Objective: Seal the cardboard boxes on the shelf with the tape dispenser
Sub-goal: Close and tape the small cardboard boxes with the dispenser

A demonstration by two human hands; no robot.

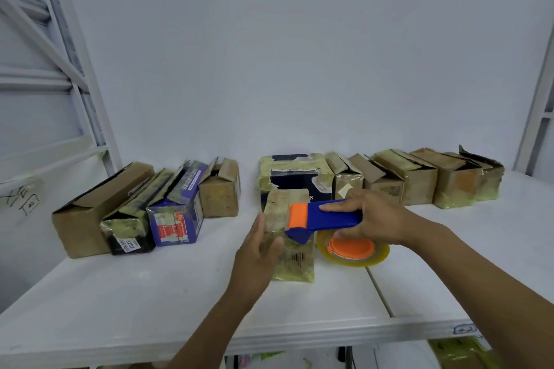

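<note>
A small tape-covered cardboard box (292, 252) stands on the white shelf (150, 293), near the middle. My left hand (259, 252) rests against its left side with the fingers straight and the thumb on its front. My right hand (374, 219) grips the blue handle of the tape dispenser (326, 217), whose orange and blue head lies over the box's top right part. The dispenser's clear tape roll (353, 250) with an orange hub hangs just right of the box.
A row of worn cardboard boxes lines the back: a long brown one (90, 213), a black one (129, 234) and a purple-blue one (177, 219) at left, a dark blue one (296, 174) in the centre, several brown ones (419, 180) at right. White shelf posts (75, 69) stand at both sides.
</note>
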